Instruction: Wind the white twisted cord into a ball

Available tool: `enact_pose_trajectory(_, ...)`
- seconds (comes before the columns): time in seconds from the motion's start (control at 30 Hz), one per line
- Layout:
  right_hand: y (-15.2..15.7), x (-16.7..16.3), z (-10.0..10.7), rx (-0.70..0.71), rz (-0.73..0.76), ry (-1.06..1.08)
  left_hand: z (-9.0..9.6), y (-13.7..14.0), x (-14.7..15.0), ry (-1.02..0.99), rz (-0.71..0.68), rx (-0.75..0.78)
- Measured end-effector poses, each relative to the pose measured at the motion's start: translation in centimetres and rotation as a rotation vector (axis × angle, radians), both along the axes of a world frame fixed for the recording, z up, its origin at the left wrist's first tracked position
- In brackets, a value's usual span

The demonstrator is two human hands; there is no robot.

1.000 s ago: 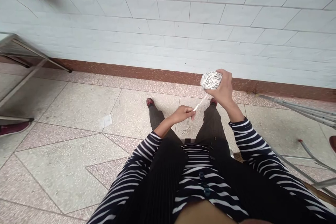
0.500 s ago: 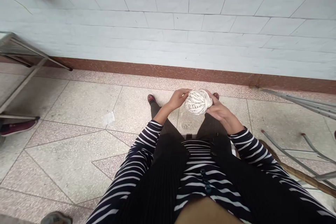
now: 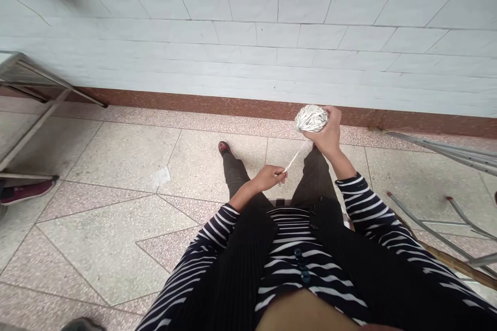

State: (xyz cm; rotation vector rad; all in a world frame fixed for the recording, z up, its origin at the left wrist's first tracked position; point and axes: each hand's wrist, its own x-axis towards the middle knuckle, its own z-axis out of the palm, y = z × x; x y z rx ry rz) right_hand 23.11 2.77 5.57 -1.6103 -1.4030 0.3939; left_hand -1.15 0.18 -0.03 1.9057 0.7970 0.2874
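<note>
A ball of white yarn (image 3: pixel 310 118) with darker flecks is held out in front of me, near the wall. My right hand (image 3: pixel 329 132) wraps round its right side and underside, so part of the ball is hidden by the fingers. Lower and to the left, my left hand (image 3: pixel 271 178) is closed in a pinch on a strand of the yarn (image 3: pixel 294 159). That strand runs taut and slanting from the left fingertips up toward the ball.
A white tiled wall (image 3: pixel 248 36) stands ahead. A metal-legged table (image 3: pixel 58 95) is on the left, with another person's shoe (image 3: pixel 29 191) by it. White paper (image 3: pixel 160 176) lies on the floor. Metal stool legs (image 3: pixel 430 222) and a wooden pole (image 3: pixel 454 261) are at right.
My right hand has carried the yarn ball forward and slightly right. My left hand has come away from the ball toward my body, drawing out a strand between them.
</note>
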Motion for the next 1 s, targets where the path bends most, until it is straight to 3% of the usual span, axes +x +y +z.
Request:
enact_pose_trajectory(0.1, -0.8, -0.2, -2.1, -0.196, 0.060, -0.011, 2.0, 1.4, -0.5, -0.007, 0.038, 0.258)
enact_pose_trajectory(0.23, -3.8, -2.2, -4.3, -0.471, 0.385, 0.169, 3.7, 4.7, -0.8, -0.031, 0.055, 0.498)
enact_pose_trajectory(0.33, -6.1, -3.5, -4.1, -0.535, 0.593, 0.400, 3.0, 6.1, -0.5, -0.035, 0.040, 0.454)
enact_pose_trajectory(0.43, -7.2, -3.8, -2.4, -0.503, 0.683, 0.747, 0.9, 5.8, 0.0, -0.082, 0.155, 0.252)
enact_pose_trajectory(0.57, -6.2, -3.3, 0.3, -0.355, 0.587, 0.863, -1.8, 3.2, 0.7, -0.120, 0.255, -0.020)
enact_pose_trajectory(0.63, -4.8, -3.0, 1.0, -0.271, 0.483, 0.831, -2.3, 1.6, 0.9, -0.101, 0.184, -0.097)
enact_pose_trajectory(0.73, -2.2, -2.3, 0.5, -0.173, 0.270, 0.675, -1.6, 0.0, 0.9, -0.084, 0.064, -0.133)
enact_pose_trajectory(0.8, -1.1, -1.8, -0.5, -0.105, 0.128, 0.446, -0.4, 0.0, 0.6, -0.064, 0.064, -0.066)
enact_pose_trajectory(0.9, -0.9, -1.6, -2.6, -0.114, 0.003, 0.117, 1.9, 1.2, 0.1, -0.003, 0.124, 0.213)
enact_pose_trajectory(1.0, -2.2, -2.6, -4.3, -0.299, 0.133, 0.159, 3.8, 3.1, -0.4, 0.054, 0.104, 0.544)
